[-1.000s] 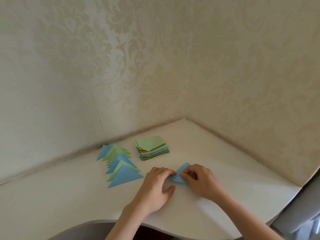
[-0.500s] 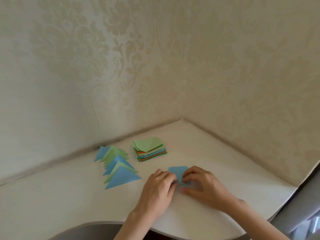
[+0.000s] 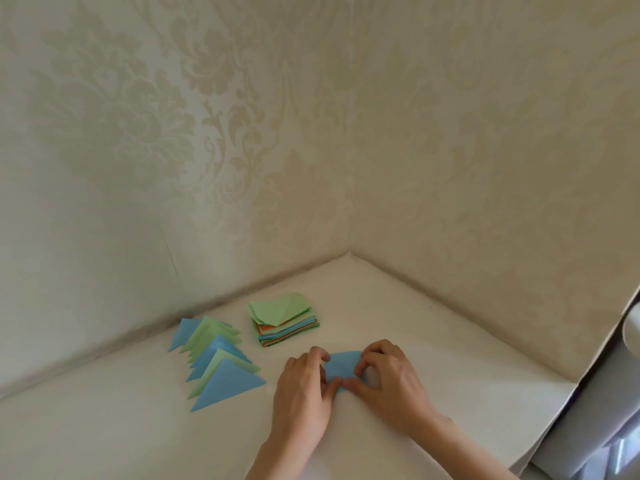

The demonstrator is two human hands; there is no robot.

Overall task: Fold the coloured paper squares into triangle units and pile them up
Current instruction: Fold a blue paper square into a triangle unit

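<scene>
Your fingertips were curled down and pinching a blue paper flat against the white table, your left hand on its left edge, your right hand on its right, thumbs meeting at its near edge. Just left of your left hand lay a fanned row of blue and green triangles. Beyond your fingers, towards the wallpapered corner, sat a stack of coloured squares.

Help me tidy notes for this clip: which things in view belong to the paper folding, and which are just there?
Part of the job: blue sheet under the left hand and right hand; stack of squares; row of folded triangles.

Just there: white desk; patterned wallpaper.
</scene>
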